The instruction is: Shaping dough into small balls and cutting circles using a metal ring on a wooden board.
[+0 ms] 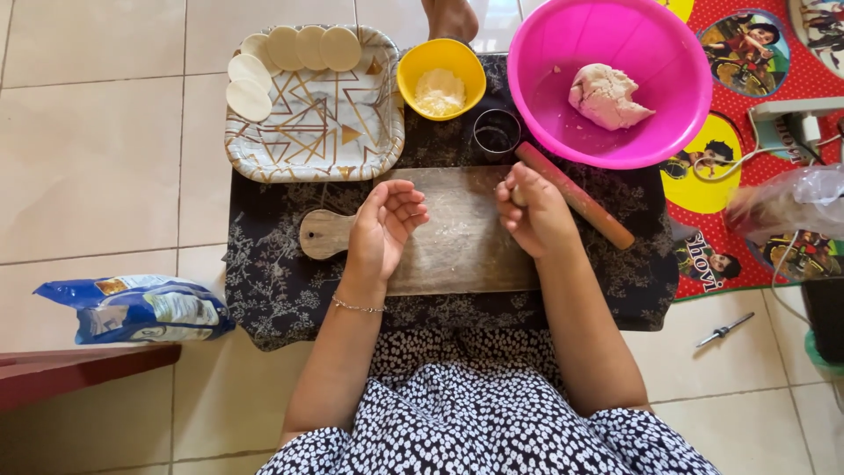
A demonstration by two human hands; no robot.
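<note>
Right hand (533, 214) pinches a dough bit (519, 195) beside the rolling pin (576, 196); left hand (383, 225) hangs open over the wooden board (457, 251).

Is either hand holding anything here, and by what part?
The right hand is curled shut around a small pale piece, probably dough, enclosed by fingers and thumb over the wooden board. The left hand is open and holds nothing.

Pale tiled floor (105, 158), spread with dark floral cloth (281, 290). On cloth: wooden board (457, 246), patterned tray (316, 123), yellow bowl (440, 79), pink basin (607, 84), metal ring (497, 134), rolling pin (576, 195). Beside cloth: blue packet (132, 308), red mat (756, 132).
</note>
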